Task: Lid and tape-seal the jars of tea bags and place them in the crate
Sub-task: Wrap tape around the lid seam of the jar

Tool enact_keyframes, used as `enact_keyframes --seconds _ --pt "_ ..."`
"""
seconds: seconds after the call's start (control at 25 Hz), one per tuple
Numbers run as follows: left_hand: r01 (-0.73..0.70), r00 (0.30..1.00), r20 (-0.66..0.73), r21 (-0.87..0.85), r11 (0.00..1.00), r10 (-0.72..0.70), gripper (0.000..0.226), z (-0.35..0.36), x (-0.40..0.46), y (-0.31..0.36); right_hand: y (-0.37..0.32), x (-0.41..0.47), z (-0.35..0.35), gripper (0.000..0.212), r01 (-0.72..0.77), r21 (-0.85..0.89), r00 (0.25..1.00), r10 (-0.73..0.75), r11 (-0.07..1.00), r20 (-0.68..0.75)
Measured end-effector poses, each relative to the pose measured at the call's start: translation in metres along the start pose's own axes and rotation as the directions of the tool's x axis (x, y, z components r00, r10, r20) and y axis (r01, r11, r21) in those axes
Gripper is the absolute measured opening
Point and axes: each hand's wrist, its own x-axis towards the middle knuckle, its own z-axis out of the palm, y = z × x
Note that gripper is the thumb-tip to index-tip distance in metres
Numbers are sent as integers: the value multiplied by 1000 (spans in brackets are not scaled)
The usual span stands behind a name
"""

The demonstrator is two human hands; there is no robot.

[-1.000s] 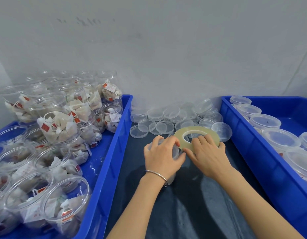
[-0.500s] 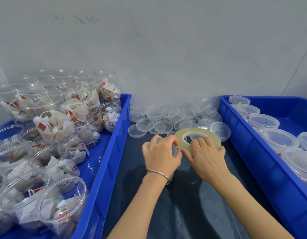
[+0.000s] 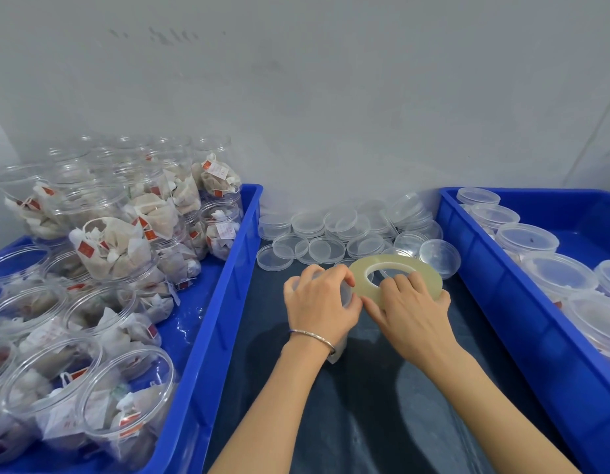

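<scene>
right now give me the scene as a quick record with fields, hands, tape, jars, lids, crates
left hand: left hand curled over the top of the jar on the dark mat
right hand: right hand holds the tape roll beside the jar's top
lids: loose clear lids piled behind the hands
left crate: left blue crate holds open jars of tea bags
right crate: right blue crate holds lidded jars

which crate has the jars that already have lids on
The right crate: its jars stand capped with lids. Jars in the left crate are open.
</scene>
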Motion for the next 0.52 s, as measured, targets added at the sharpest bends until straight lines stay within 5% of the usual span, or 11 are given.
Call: enact_keyframes --seconds 0.28,0.36,0.44,0.52 --pt "83 986 140 77 994 -94 16 3 22 1 -21 -14 -36 48 -173 35 982 169 984 80" --pt "147 957 241 88 985 -164 32 5 29 -15 -43 -26 -55 39 -71 248 983 110 966 -146" --pt "65 931 337 218 974 -138 39 3 34 -18 -56 -39 -62 46 88 212 903 11 973 -429" --pt "105 949 257 290 951 -183 29 1 46 -15 -52 -35 -66 54 57 256 930 42 965 -365"
